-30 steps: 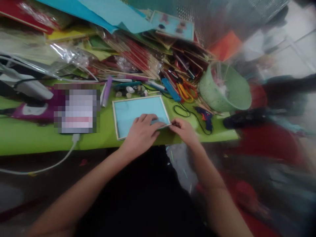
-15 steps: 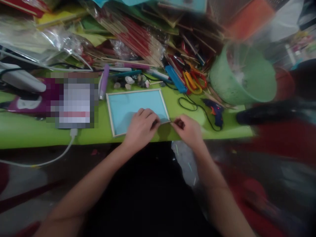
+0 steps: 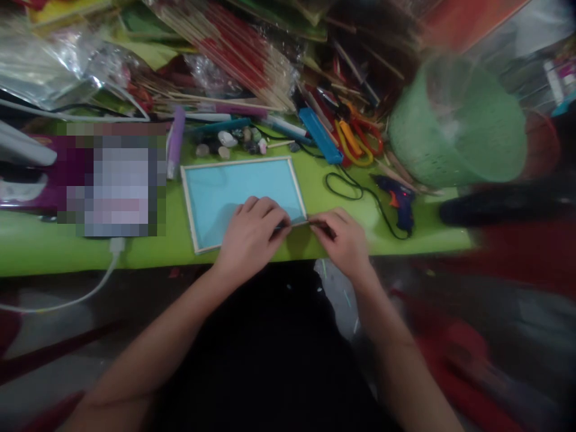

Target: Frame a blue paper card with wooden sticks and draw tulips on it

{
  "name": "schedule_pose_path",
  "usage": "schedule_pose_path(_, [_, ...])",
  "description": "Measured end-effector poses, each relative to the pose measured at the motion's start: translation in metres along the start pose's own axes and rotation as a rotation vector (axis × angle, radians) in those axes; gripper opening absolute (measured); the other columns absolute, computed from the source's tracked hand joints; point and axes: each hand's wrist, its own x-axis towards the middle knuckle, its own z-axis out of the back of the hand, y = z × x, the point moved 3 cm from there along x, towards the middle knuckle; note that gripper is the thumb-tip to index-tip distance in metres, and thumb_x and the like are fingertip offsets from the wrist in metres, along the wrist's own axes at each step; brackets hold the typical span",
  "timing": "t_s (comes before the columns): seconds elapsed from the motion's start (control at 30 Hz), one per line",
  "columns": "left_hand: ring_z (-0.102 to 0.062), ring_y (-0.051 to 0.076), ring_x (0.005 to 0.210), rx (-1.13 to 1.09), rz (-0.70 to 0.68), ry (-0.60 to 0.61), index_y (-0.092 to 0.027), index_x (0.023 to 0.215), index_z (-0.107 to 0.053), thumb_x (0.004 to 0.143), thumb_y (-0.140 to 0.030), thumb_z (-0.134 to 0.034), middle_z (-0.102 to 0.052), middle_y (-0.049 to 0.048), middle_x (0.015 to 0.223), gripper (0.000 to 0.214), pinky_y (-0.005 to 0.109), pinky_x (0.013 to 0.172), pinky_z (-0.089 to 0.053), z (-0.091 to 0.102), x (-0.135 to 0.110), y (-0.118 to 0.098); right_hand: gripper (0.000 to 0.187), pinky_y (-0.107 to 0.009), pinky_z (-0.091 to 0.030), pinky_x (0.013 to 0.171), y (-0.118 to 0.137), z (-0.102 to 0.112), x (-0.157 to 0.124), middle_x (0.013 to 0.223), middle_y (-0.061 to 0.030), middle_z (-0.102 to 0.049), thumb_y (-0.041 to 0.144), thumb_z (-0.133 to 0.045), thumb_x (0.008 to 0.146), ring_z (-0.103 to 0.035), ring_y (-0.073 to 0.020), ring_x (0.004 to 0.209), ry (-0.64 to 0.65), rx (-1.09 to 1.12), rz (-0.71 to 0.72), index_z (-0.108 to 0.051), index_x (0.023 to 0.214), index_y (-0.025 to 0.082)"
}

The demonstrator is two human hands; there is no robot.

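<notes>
Our left hand (image 3: 254,231) and right hand (image 3: 344,240) are pinching the near edge of a light-blue rectangular panel (image 3: 238,186) with pale borders, near the front of the green-covered table (image 3: 434,231). Uneven pressure could skew it; slipping rightward might knock the dark-blue glue gun (image 3: 405,210).

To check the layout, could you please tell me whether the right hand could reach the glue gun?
Probably yes: the glue gun lies near the right hand, with only a black cord between them.

The clothing (image 3: 270,348) is black, the forearms (image 3: 166,339) bare.
</notes>
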Motion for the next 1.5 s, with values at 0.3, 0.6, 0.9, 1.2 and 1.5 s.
schedule_pose_path(0.3, [-0.058,0.03,0.1,0.031,-0.063,0.034,-0.021,0.102,-0.066,0.104,-0.023,-0.053,-0.067,0.0101,0.107,0.013,0.045,0.083,-0.048,0.006,-0.003,0.0,0.014,-0.035,-0.057,0.076,-0.021,0.031,-0.008,0.103,-0.0061,-0.074,0.029,-0.066,0.1,-0.067,-0.0202,0.083,-0.233,0.02,-0.047,-0.077,0.108,0.028])
schedule_pose_path(0.6, [-0.057,0.03,0.094,0.032,-0.082,0.041,-0.02,0.097,-0.063,0.105,-0.018,-0.046,-0.066,0.011,0.099,0.019,0.046,0.082,-0.049,0.0,-0.004,0.001,0.023,-0.053,-0.052,0.104,-0.093,0.094,-0.029,0.11,-0.0135,-0.072,0.026,-0.071,0.09,-0.065,-0.0307,0.112,-0.608,-0.341,-0.171,-0.076,0.111,0.018])
schedule_pose_path(0.9, [-0.06,0.029,0.099,0.017,-0.1,0.017,-0.018,0.103,-0.063,0.108,-0.02,-0.046,-0.068,0.0102,0.104,0.017,0.044,0.084,-0.049,0.0,-0.009,0.003,0.03,-0.06,-0.047,0.111,-0.084,0.091,-0.031,0.125,-0.0164,-0.072,0.032,-0.071,0.093,-0.064,-0.035,0.124,-0.63,-0.408,-0.147,-0.075,0.12,0.02])
schedule_pose_path(1.2, [-0.06,0.027,0.093,0.049,-0.15,-0.066,-0.018,0.104,-0.067,0.106,-0.021,-0.055,-0.069,0.0079,0.103,0.013,0.04,0.078,-0.047,0.013,-0.017,0.009,0.012,-0.044,-0.057,0.095,-0.011,0.043,-0.008,0.103,-0.0035,-0.079,0.026,-0.069,0.1,-0.072,-0.0242,0.103,-0.219,-0.116,0.137,-0.079,0.106,0.029])
schedule_pose_path(1.5, [-0.056,0.027,0.091,0.027,-0.116,-0.079,-0.019,0.101,-0.066,0.103,-0.02,-0.06,-0.068,0.0072,0.103,0.006,0.039,0.074,-0.043,0.008,-0.016,0.009,0.011,-0.039,-0.054,0.086,0.006,0.008,0.006,0.1,-0.0043,-0.076,0.025,-0.069,0.101,-0.068,-0.0236,0.096,-0.023,-0.091,0.178,-0.078,0.105,0.027])
